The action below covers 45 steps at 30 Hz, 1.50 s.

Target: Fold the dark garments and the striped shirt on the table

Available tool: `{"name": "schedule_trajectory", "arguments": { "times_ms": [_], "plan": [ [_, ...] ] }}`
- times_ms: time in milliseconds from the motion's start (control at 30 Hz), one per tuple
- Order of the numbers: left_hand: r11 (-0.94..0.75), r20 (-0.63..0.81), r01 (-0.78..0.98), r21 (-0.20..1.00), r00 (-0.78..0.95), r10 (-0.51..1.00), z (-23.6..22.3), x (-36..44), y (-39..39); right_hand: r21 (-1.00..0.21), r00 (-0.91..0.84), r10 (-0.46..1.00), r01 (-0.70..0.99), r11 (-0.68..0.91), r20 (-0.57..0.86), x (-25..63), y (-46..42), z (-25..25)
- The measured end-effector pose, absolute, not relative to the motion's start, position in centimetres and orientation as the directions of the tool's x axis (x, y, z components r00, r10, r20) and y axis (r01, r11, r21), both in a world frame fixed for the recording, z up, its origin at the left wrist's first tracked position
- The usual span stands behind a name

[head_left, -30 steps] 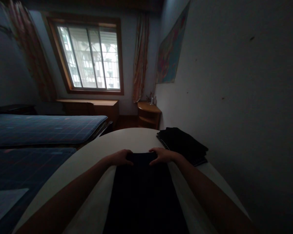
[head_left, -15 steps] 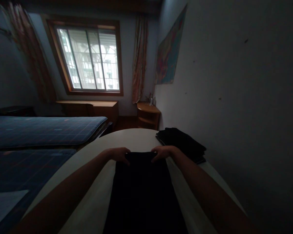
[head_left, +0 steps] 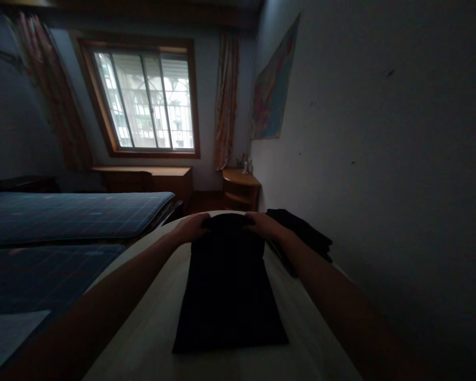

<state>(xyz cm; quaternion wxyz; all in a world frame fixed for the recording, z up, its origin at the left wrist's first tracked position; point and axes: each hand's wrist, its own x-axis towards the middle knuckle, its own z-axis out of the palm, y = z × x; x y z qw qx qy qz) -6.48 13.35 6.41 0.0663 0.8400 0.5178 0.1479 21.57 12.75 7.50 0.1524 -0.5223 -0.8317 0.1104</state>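
Note:
A black folded garment (head_left: 228,301) lies lengthwise on the pale round-edged table (head_left: 150,323) in front of me; its exact kind is too dark to make out. My left hand (head_left: 196,226) grips its far left corner. At the far right corner, my right hand (head_left: 261,224) is closed on the same cloth. Between the hands the far end bulges upward a little, and a crease crosses the garment just below them. Its near edge rests flat on the table. Beyond my right wrist sits a stack of black folded cloth (head_left: 303,233), partly hidden by the forearm.
A bed with a blue checked mattress (head_left: 63,217) stands left of the table, a white sheet-like piece (head_left: 11,333) at its near end. The wall (head_left: 400,185) runs close along the right. Behind are a wooden corner shelf (head_left: 240,177) and a window (head_left: 150,100).
Both hands have moved away from me, carrying the garment's far end toward the table's far edge. The near edge of the garment has come into view.

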Motion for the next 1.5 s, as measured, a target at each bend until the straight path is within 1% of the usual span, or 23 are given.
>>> {"name": "schedule_trajectory", "arguments": {
  "times_ms": [100, 200, 333, 400, 467, 700, 967, 1100, 1233, 1333, 1400, 1500],
  "plan": [
    [-0.462, 0.244, 0.851, 0.252, 0.406, 0.881, 7.6, -6.6, 12.7, -0.305, -0.42, 0.881, 0.828, 0.47, 0.215, 21.7, 11.7, 8.8],
    [-0.487, 0.26, 0.835, 0.258, 0.425, 0.867, 8.2, -7.1, 11.8, -0.249, -0.459, 0.851, 0.819, 0.517, 0.255, 21.8, 10.2, 9.6],
    [-0.543, 0.244, 0.782, 0.306, 0.487, 0.839, 8.3, -7.6, 11.2, -0.202, -0.457, 0.856, 0.84, 0.505, 0.24, 21.8, 8.7, 9.9],
    [-0.546, 0.233, 0.772, 0.326, 0.494, 0.838, 8.2, -7.6, 11.4, -0.188, -0.448, 0.861, 0.849, 0.494, 0.239, 21.7, 8.5, 9.8],
    [-0.53, 0.23, 0.786, 0.318, 0.479, 0.847, 8.0, -7.4, 11.8, -0.166, -0.434, 0.868, 0.863, 0.478, 0.241, 21.6, 8.9, 9.5],
    [-0.446, 0.207, 0.852, 0.274, 0.4, 0.893, 5.9, -6.6, 14.5, -0.116, -0.377, 0.901, 0.906, 0.407, 0.215, 20.7, 12.6, 6.8],
    [-0.349, 0.172, 0.916, 0.198, 0.318, 0.932, 1.4, -6.3, 17.0, -0.107, -0.31, 0.934, 0.937, 0.331, 0.176, 19.6, 16.0, 1.8],
    [-0.366, 0.236, 0.92, 0.139, 0.328, 0.915, 0.0, -5.6, 16.6, -0.096, -0.249, 0.948, 0.958, 0.272, 0.2, 19.5, 16.3, 0.0],
    [-0.424, 0.354, 0.9, 0.101, 0.366, 0.861, -0.3, -4.3, 14.2, -0.097, -0.237, 0.924, 0.956, 0.276, 0.301, 18.5, 14.7, -0.1],
    [-0.49, 0.377, 0.858, 0.157, 0.406, 0.832, -0.4, -3.4, 11.3, -0.108, -0.292, 0.895, 0.932, 0.346, 0.338, 17.0, 11.9, 0.2],
    [-0.533, 0.318, 0.813, 0.237, 0.453, 0.833, -0.7, -3.1, 9.2, -0.127, -0.375, 0.873, 0.894, 0.43, 0.313, 16.0, 9.7, 0.1],
    [-0.614, 0.194, 0.72, 0.324, 0.584, 0.788, -1.3, -3.2, 6.7, -0.168, -0.527, 0.817, 0.806, 0.567, 0.234, 15.5, 6.7, -0.9]
  ]
}}
